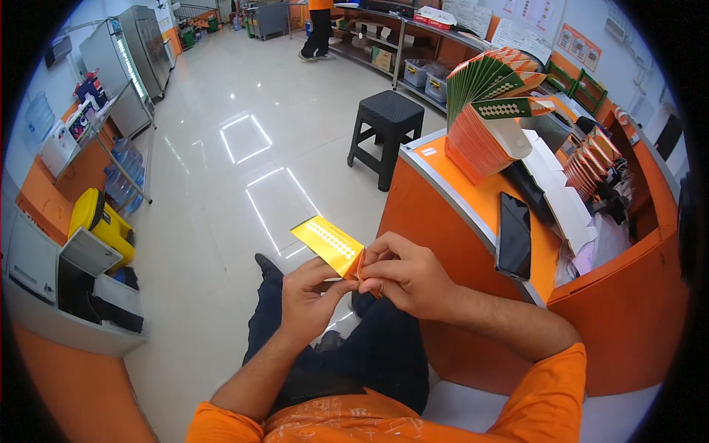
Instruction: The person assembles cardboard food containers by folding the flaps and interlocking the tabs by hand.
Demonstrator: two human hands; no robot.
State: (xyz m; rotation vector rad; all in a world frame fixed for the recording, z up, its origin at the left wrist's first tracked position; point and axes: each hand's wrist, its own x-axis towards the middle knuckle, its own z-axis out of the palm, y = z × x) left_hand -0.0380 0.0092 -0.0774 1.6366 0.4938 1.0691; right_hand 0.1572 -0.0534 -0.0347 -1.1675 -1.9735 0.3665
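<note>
Over my lap I hold a small folding paper carton [331,242], yellow with a row of white diamond shapes and an orange part near my fingers. My left hand [310,295] grips its lower edge from beneath, fingers partly behind it. The fingers of my right hand [410,273] pinch the orange end, where the tips of both hands meet. On the counter to my right stands a tall fanned stack of nested cartons [484,140], orange outside with green and white-patterned panels. A black phone [514,235] lies on the counter nearer me.
The orange counter [473,210] curves along my right side. Behind the phone, an open compartment holds more nested cartons [591,162]. A black stool [388,129] stands beyond the counter. At left are a yellow bin [100,221] and water bottles [125,177]. A person [319,29] stands far off.
</note>
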